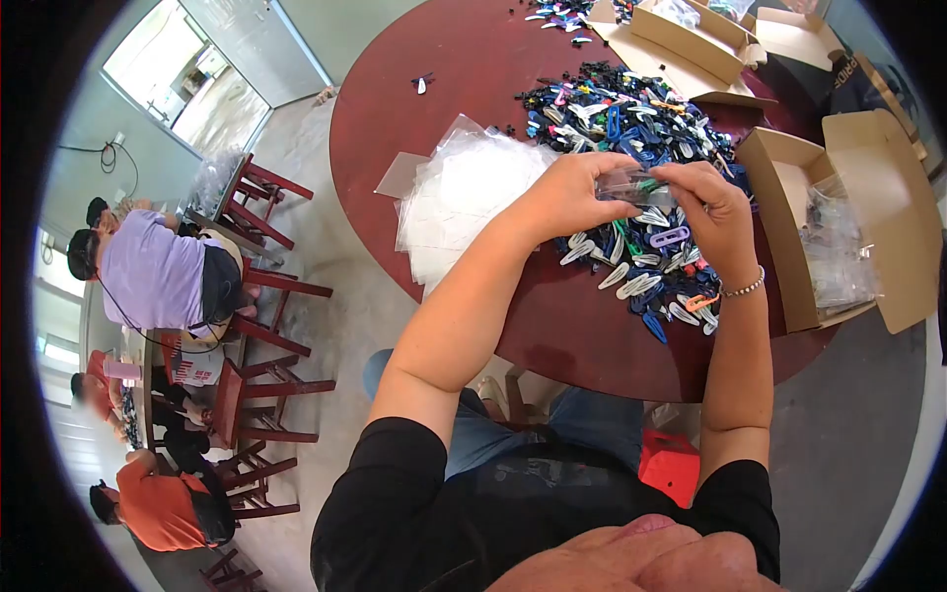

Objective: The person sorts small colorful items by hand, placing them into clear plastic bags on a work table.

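A clear plastic bag [631, 186] with some dark and green pieces in it is stretched between my two hands, above a heap of hair clips [612, 113]. My left hand [590, 189] grips the bag's left side between thumb and fingers. On its right side, my right hand [712, 202] pinches the edge. Beneath them the clips are white, blue, black and other colours, with a purple clip [670, 237] near my right hand. Left of the heap lies a stack of flat clear bags [464, 187], partly behind my left forearm.
An open cardboard box [789, 232] with filled clear bags [837, 247] stands at the right of the round table [380, 109]. More cardboard boxes [700, 39] are at the back. A few loose clips [422, 85] lie at the far left. Several people sit by wooden stools [266, 395] at left.
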`<state>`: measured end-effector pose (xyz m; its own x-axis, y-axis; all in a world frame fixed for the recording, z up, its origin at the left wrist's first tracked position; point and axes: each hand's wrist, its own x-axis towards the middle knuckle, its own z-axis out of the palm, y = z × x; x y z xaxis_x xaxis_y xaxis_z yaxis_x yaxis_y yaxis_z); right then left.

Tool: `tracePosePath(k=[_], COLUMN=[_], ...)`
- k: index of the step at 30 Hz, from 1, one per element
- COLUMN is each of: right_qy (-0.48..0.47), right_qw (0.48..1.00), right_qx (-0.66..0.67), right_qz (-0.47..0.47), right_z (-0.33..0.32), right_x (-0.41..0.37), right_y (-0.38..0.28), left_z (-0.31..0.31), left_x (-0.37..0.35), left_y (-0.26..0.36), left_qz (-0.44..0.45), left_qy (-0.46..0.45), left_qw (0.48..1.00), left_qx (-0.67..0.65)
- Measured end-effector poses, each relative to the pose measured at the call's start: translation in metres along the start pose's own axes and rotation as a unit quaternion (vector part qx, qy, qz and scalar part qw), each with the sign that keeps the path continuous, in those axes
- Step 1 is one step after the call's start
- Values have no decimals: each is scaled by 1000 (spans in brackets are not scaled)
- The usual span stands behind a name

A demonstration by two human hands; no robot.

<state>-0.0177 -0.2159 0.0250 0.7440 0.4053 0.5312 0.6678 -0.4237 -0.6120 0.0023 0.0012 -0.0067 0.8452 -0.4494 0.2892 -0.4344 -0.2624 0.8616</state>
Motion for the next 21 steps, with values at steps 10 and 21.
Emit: tracePosePath(k=[10,21], right_qy=[128,5], right_qw=[974,962], right_qx=[-38,-250], right_qz=[184,113], right_z=[-43,-16], right_x=[-8,-14], right_y=[65,83], left_z=[-10,-2], left_x=[-1,3], left_y=[11,-4], left_qz=[-9,-54], left_qy=[33,47], left_qw=[960,987], left_qx=[-279,-145])
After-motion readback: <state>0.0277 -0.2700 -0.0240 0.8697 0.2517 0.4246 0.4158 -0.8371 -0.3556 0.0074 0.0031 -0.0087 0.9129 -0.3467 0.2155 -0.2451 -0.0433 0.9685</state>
